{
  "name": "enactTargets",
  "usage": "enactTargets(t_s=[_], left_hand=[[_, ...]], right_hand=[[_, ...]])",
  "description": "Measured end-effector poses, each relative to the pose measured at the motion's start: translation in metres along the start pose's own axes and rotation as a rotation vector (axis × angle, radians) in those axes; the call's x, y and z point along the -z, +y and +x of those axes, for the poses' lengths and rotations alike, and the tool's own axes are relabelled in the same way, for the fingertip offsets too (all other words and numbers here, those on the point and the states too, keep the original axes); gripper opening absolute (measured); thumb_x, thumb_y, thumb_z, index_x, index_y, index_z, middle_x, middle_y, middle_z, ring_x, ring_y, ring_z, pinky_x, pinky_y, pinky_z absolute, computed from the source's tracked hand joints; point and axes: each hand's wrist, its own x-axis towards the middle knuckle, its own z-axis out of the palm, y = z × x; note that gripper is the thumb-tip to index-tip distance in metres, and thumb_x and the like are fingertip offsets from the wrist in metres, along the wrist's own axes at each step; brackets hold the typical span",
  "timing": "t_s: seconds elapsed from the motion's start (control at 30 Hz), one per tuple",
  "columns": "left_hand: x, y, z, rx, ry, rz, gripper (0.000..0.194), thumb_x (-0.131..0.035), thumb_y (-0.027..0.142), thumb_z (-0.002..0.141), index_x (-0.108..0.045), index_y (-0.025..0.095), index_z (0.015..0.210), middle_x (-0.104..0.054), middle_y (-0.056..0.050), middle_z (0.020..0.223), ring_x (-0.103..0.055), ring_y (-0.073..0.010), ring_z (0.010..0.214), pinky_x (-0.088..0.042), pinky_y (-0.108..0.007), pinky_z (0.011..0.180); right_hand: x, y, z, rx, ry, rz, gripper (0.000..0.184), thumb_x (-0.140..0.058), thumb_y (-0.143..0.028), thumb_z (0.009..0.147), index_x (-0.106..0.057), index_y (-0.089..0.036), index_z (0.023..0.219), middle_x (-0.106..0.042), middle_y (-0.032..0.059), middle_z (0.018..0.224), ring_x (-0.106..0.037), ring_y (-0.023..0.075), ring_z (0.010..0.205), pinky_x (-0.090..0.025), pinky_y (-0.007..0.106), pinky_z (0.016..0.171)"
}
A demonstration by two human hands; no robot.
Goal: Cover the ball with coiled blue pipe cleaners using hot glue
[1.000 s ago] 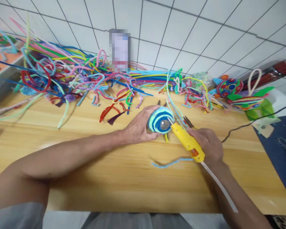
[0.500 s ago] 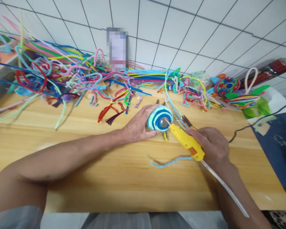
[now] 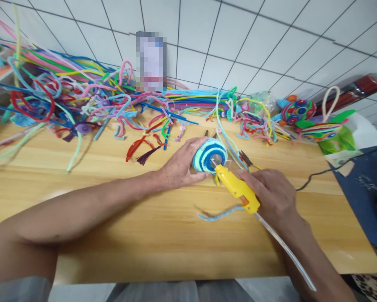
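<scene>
My left hand [image 3: 185, 164] is wrapped round the left side of a ball [image 3: 204, 156] banded with blue and mint pipe cleaner; a bare clear patch shows on its near right side. In my right hand [image 3: 274, 191] is a yellow glue gun [image 3: 237, 186], its nozzle at the edge of that bare patch. Whether the tip touches cannot be made out. A long clear glue stick [image 3: 287, 251] sticks out of the gun's back. Beneath the gun lies a light blue pipe cleaner [image 3: 218, 217]. Pliers [image 3: 245, 158] lie on the table, partly behind my right hand.
Tangled pipe cleaners [image 3: 97, 100] run along the tiled wall, where a blurred phone-like panel [image 3: 152, 63] leans. Red and purple tassels [image 3: 149, 155] lie before them. Decorated colourful ornaments [image 3: 298, 112] stand at the back right. A black cord [image 3: 320, 170] crosses the table's right edge.
The glue gun's nozzle has moved left across the ball's bare patch, and my right hand has shifted left with it. My left hand still holds the ball. The view has shifted slightly.
</scene>
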Motion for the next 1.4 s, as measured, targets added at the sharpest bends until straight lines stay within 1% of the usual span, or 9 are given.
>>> enactTargets(t_s=[0.17,0.3,0.43,0.57,0.7,0.83,1.03,1.23,1.4], left_hand=[[-0.001,-0.001,0.0,-0.005,0.0,0.019,0.096,-0.08,0.042,0.093,-0.023,0.027,0.169,-0.047,-0.02,0.163,-0.048,-0.0384,0.154,-0.046,-0.064,0.127],[-0.001,-0.001,0.0,-0.01,0.004,0.017,0.096,-0.08,0.041,0.092,-0.024,0.026,0.169,-0.047,-0.021,0.163,-0.047,-0.0387,0.154,-0.045,-0.063,0.128],[-0.001,-0.002,0.0,0.004,0.0,-0.002,0.096,-0.08,0.041,0.091,-0.025,0.027,0.169,-0.047,-0.02,0.164,-0.048,-0.0402,0.154,-0.044,-0.066,0.128],[-0.001,-0.001,0.0,-0.003,0.003,0.01,0.094,-0.079,0.044,0.092,-0.026,0.026,0.169,-0.048,-0.02,0.163,-0.048,-0.0383,0.153,-0.045,-0.064,0.128],[-0.001,0.001,0.001,0.0,0.019,0.0,0.091,-0.078,0.041,0.093,-0.028,0.025,0.168,-0.048,-0.02,0.163,-0.048,-0.0383,0.154,-0.044,-0.062,0.129],[-0.002,0.0,0.001,-0.012,0.014,0.003,0.093,-0.079,0.04,0.092,-0.027,0.025,0.168,-0.049,-0.021,0.162,-0.049,-0.0382,0.153,-0.045,-0.063,0.128],[-0.002,-0.002,0.001,-0.035,0.026,0.015,0.093,-0.08,0.04,0.092,-0.028,0.022,0.167,-0.049,-0.023,0.161,-0.049,-0.0388,0.153,-0.046,-0.062,0.128],[-0.002,-0.002,0.0,-0.029,0.014,0.006,0.096,-0.08,0.041,0.093,-0.025,0.025,0.17,-0.047,-0.022,0.163,-0.048,-0.0398,0.154,-0.046,-0.064,0.127],[-0.003,-0.003,0.0,-0.021,0.024,-0.001,0.095,-0.08,0.041,0.092,-0.027,0.025,0.169,-0.048,-0.021,0.163,-0.048,-0.0394,0.154,-0.045,-0.064,0.128]], right_hand=[[0.001,0.001,-0.004,-0.059,-0.054,-0.031,0.053,-0.065,-0.027,0.104,-0.058,-0.033,0.155,-0.078,0.0074,0.096,-0.071,0.0239,0.081,-0.055,0.039,0.075],[0.002,-0.002,-0.002,-0.03,-0.022,-0.036,0.058,-0.067,-0.02,0.101,-0.055,-0.03,0.157,-0.077,0.0061,0.092,-0.07,0.0231,0.079,-0.053,0.038,0.073],[0.002,-0.006,0.001,-0.032,-0.035,-0.018,0.059,-0.069,-0.019,0.099,-0.056,-0.03,0.156,-0.076,0.0051,0.092,-0.07,0.0229,0.081,-0.052,0.038,0.074],[0.003,-0.007,0.003,-0.024,-0.022,-0.014,0.06,-0.068,-0.014,0.099,-0.055,-0.028,0.156,-0.076,0.0055,0.09,-0.067,0.0235,0.081,-0.05,0.037,0.074],[0.004,-0.007,0.004,-0.004,-0.01,-0.05,0.054,-0.065,-0.018,0.102,-0.055,-0.026,0.154,-0.075,0.0067,0.09,-0.066,0.0243,0.081,-0.05,0.038,0.075],[0.003,-0.008,0.005,-0.003,-0.005,-0.046,0.051,-0.066,-0.017,0.101,-0.058,-0.027,0.15,-0.075,0.0048,0.091,-0.067,0.0221,0.079,-0.05,0.037,0.074],[0.005,-0.005,0.006,0.014,0.022,-0.071,0.045,-0.065,-0.016,0.102,-0.061,-0.02,0.146,-0.075,0.0063,0.088,-0.067,0.0226,0.079,-0.052,0.037,0.074],[0.005,-0.008,0.007,0.025,0.008,-0.052,0.044,-0.064,-0.016,0.102,-0.061,-0.023,0.145,-0.074,0.0045,0.087,-0.067,0.0216,0.077,-0.053,0.036,0.073],[0.007,-0.007,0.008,0.014,0.015,-0.041,0.042,-0.062,-0.016,0.103,-0.061,-0.022,0.145,-0.076,0.0063,0.09,-0.069,0.0226,0.079,-0.054,0.036,0.074]])
